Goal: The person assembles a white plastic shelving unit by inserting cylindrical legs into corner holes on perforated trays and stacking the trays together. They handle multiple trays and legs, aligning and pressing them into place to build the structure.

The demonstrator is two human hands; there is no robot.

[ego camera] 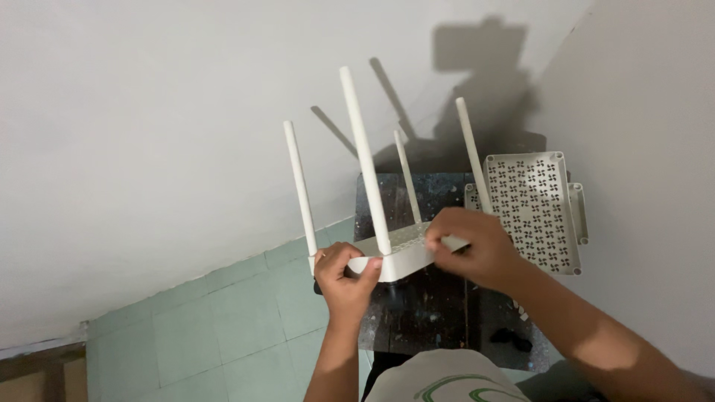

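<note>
Fingers of the left hand [344, 277] clamp one corner of the router [393, 253] to steady it above the table [417, 313], while the right hand [477, 247] pinches an antenna [472, 152] base.

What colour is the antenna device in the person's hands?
The router is white, four antennas included; the head view shows it.

I am seeing white walls [149, 112] filling the upper frame | pale green floor tiles [223, 327] lying lower left | a dark, scuffed table [424, 320] standing at centre | hard light throwing a shadow [477, 89] upper centre.
</note>
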